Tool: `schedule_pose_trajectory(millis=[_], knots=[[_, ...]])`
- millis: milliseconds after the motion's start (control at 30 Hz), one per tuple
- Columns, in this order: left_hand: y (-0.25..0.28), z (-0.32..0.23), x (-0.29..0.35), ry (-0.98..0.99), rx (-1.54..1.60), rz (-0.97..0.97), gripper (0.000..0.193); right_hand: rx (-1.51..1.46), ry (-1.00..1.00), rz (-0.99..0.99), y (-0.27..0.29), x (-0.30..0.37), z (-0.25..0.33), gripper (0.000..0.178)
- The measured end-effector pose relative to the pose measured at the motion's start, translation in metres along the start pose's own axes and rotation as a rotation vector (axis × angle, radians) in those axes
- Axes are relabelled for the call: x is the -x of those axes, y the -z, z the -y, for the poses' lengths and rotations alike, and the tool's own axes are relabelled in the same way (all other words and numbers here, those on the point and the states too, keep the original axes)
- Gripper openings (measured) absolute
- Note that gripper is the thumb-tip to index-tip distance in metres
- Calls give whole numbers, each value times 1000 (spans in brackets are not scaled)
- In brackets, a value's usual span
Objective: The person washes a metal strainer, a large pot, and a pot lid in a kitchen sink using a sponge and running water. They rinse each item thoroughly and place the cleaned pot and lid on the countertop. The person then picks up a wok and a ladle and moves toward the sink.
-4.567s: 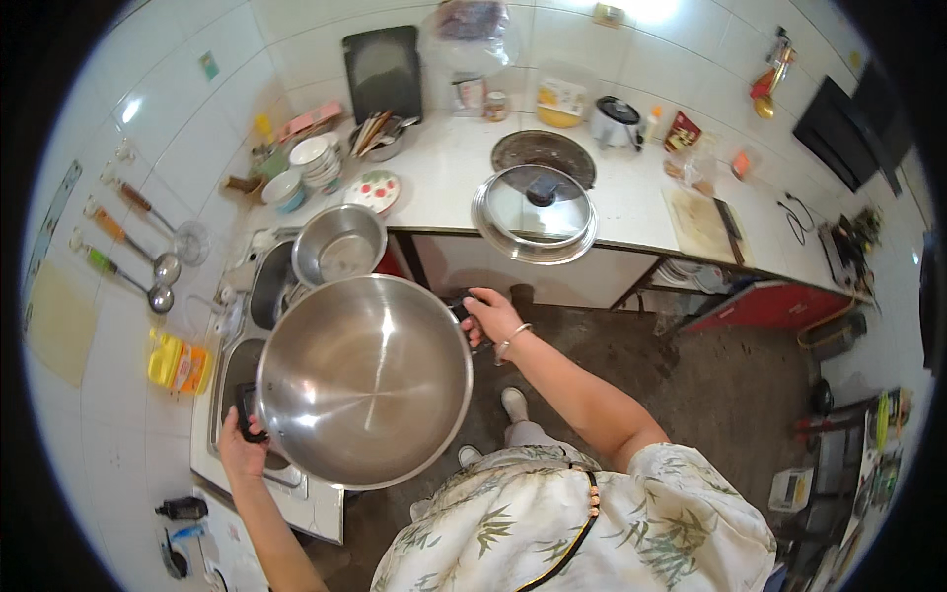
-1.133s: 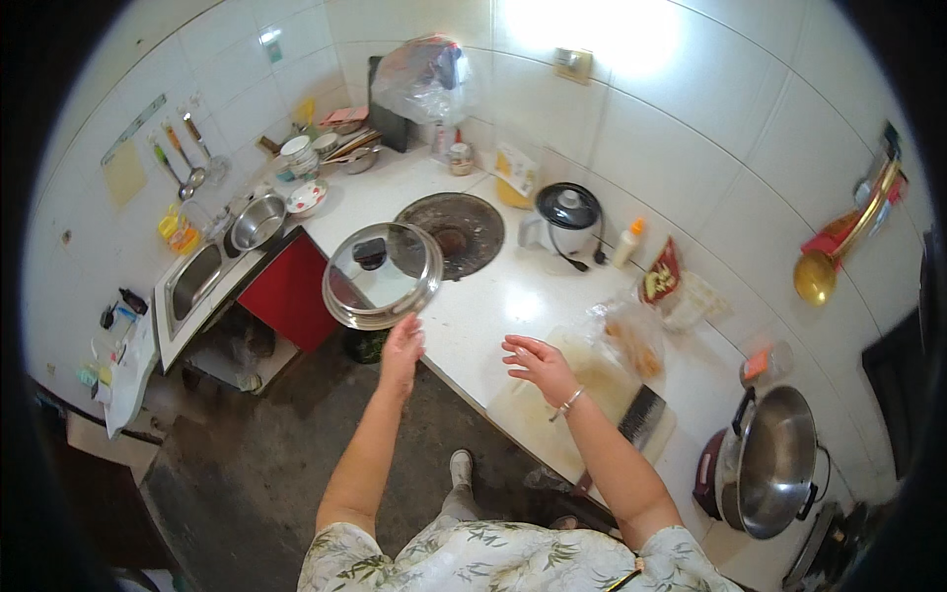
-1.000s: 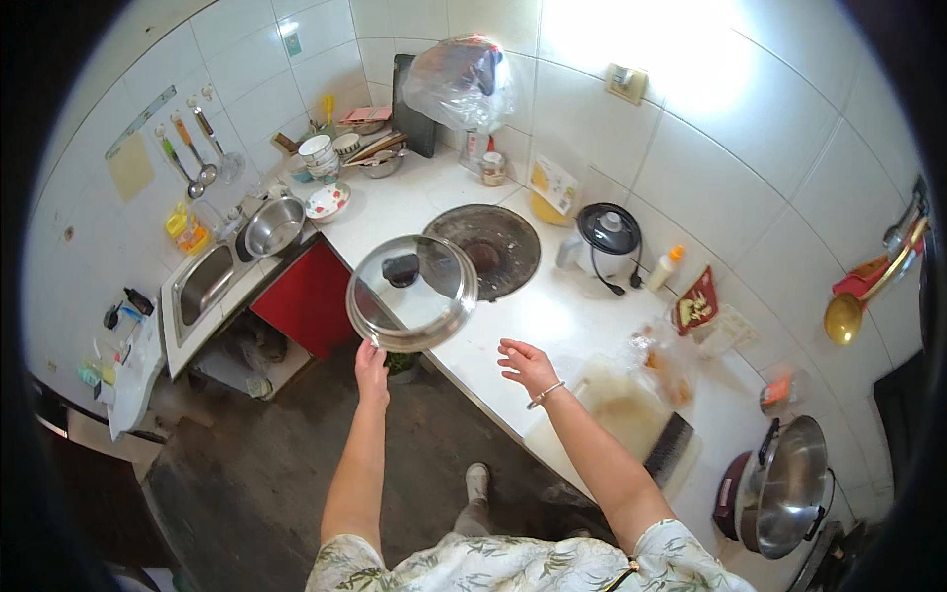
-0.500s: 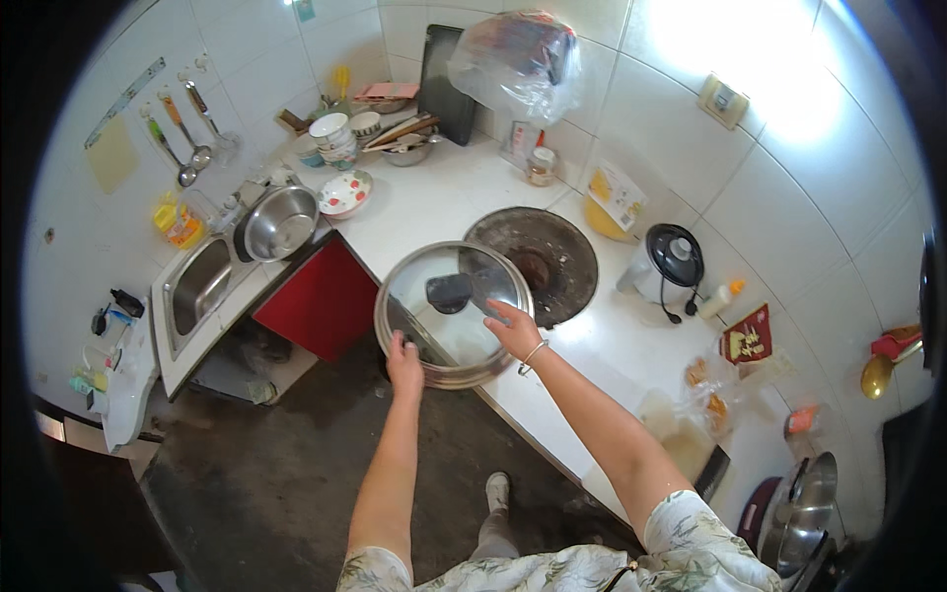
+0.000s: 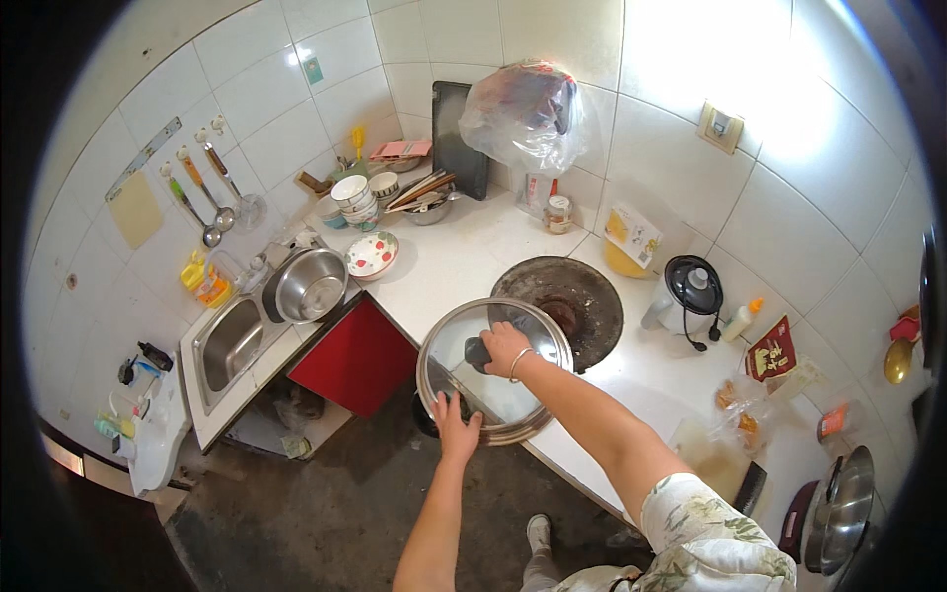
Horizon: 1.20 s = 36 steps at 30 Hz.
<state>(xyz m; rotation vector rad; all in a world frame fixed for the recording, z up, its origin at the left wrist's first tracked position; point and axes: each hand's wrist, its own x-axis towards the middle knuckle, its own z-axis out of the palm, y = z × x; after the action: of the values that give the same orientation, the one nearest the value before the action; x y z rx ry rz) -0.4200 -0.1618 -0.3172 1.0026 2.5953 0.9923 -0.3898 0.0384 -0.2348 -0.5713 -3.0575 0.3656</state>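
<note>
Where the right hand [image 5: 505, 349] grips, the lid [image 5: 498, 393] (glass) lies beneath.

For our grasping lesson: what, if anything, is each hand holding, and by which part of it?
The right hand holds the glass lid by its black knob. The left hand is at its near rim; whether gripping, I can't tell.

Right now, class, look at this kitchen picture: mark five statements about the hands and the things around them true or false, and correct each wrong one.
1. The right hand is on the black knob of the glass lid. True.
2. The left hand is inside the sink. False: the left hand is at the lid's near edge.
3. A red-patterned bowl sits on the white counter. True.
4. The bracelet is on the left wrist. False: the bracelet is on the right wrist.
5. A metal basin is left of the lid. True.
</note>
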Motion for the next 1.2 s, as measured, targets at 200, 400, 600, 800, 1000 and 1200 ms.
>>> schedule_pose_trajectory(millis=[200, 400, 600, 800, 1000, 1200], knots=[[36, -89, 41, -292, 150, -348, 58, -19, 103, -271, 66, 110, 19, 50], [83, -259, 77, -354, 208, -29, 55, 7, 58, -567, 147, 253, 10, 51], [67, -410, 188, -649, 427, 33, 31, 123, -38, -911, 226, 440, -24, 59], [-10, -548, 334, -896, 680, 130, 20, 179, -271, -1017, 256, 661, -70, 57], [-108, -638, 477, -1065, 873, 495, 25, 332, -646, -901, 249, 860, -106, 50], [-151, -658, 542, -847, 784, 808, 28, 344, -980, -821, 238, 986, -139, 52]])
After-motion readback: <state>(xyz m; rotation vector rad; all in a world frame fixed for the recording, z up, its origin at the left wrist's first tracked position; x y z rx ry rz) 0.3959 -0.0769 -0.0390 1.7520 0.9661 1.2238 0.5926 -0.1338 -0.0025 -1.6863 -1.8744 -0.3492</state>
